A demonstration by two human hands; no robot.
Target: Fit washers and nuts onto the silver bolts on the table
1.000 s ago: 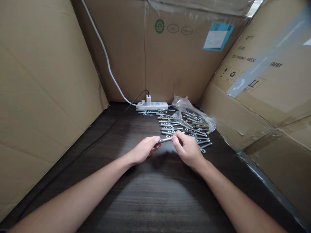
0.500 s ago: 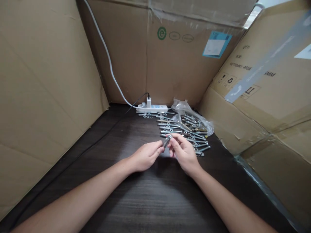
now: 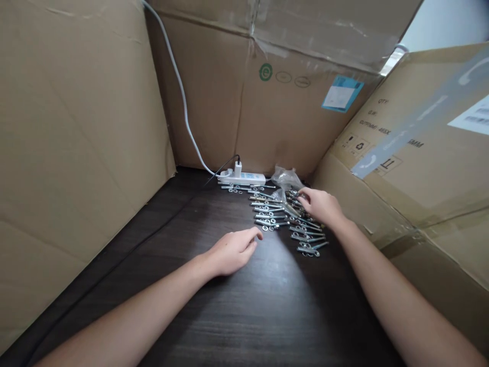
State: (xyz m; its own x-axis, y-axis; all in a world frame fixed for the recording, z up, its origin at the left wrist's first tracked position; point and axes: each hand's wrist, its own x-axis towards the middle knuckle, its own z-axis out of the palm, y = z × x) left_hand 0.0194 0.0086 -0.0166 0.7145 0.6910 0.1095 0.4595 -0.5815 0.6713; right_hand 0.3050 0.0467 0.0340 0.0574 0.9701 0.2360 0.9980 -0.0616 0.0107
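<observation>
My left hand (image 3: 233, 250) lies on the dark wooden table (image 3: 267, 311), fingers loosely stretched toward the laid-out metal bolts (image 3: 267, 213), with nothing in it. Those bolts lie in neat rows with washers beside them. A second column of bolts (image 3: 308, 238) runs along the right. My right hand (image 3: 321, 205) reaches over that column into the loose bolts spilling from a clear plastic bag (image 3: 284, 177). Its fingertips are pinched together on one bolt of the pile (image 3: 296, 196).
A white power strip (image 3: 241, 178) with a plugged charger sits at the back, its white cable (image 3: 183, 102) running up the wall of boxes. Tall cardboard boxes close in on the left (image 3: 76, 132), the back (image 3: 275, 112) and the right (image 3: 420, 168).
Both hands held one bolt between them before. Now the left hand has dropped empty to the table and the right has moved back and right into the bag's pile. The view has tilted up.
</observation>
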